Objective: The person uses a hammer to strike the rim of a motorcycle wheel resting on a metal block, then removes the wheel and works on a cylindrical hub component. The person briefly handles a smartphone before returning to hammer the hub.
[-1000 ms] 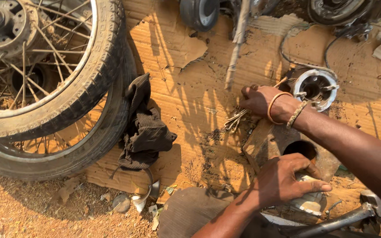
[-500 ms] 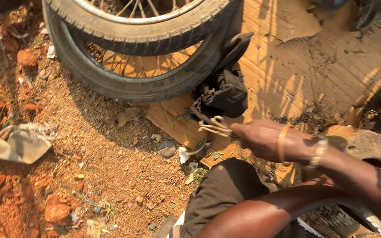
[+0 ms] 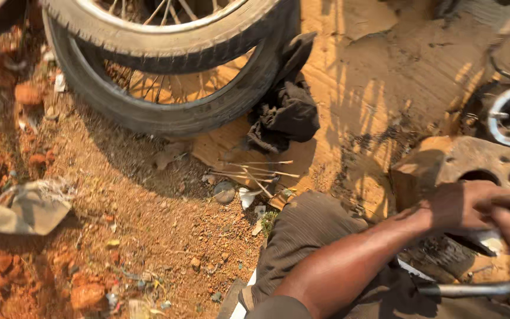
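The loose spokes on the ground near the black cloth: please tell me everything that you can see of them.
The spokes are a small loose heap of thin, straight metal rods, pale and dull, as it looks. They lie flat and crossed over each other, fanning to the right, at the edge of the flattened cardboard where it meets the red dirt. The black cloth lies just above them and the spoked tyre beyond. No hand touches them; the exact number cannot be counted.

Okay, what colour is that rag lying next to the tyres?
The rag is black, crumpled on the cardboard; the head view shows it clearly.
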